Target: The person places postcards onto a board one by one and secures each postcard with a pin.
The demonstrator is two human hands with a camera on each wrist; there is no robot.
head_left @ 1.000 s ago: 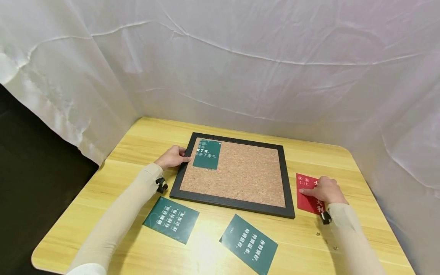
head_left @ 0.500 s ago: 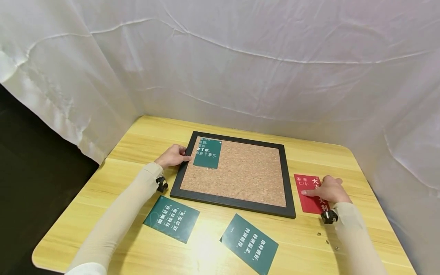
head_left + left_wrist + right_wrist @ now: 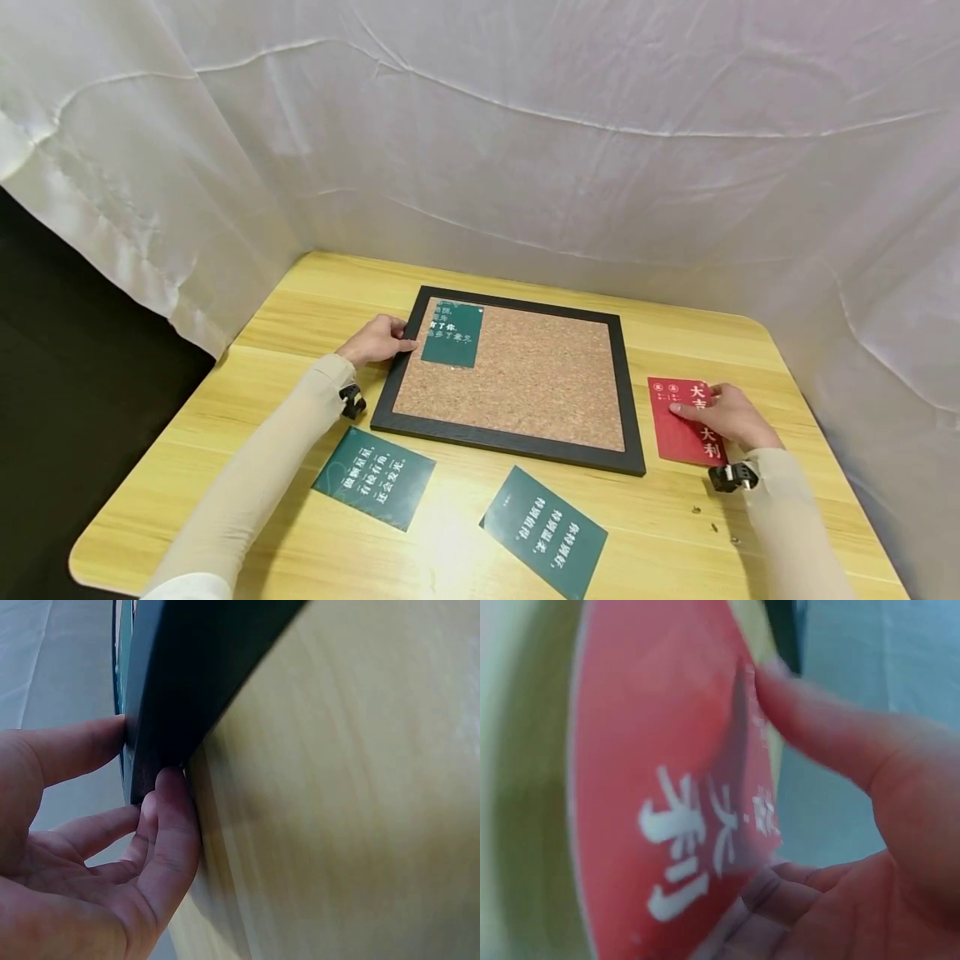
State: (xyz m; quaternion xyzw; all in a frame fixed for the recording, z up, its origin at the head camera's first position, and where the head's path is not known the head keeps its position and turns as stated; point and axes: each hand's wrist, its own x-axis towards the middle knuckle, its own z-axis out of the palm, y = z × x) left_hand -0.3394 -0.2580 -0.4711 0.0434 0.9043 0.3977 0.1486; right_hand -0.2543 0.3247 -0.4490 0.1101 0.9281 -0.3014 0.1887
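In the head view, my left hand holds the left side of a black-framed cork board. The left wrist view shows the thumb on the face of the black frame and fingertips at its lower edge by the table. A dark green card with white lettering lies at the board's upper left, a small white dot at its top right corner. Right of the board, my right hand pinches a red card at its right side, thumb on the printed face and the other fingers partly hidden behind it.
Two more green cards lie in front of the board, one at the left and one nearer the middle. Several tiny dark bits are scattered by the right forearm. A pale curtain hangs behind the wooden table.
The red card first slid slightly and turned, then shifted a little right. My right hand has moved right, its fingers now at the card's right edge. The left hand stays on the frame.
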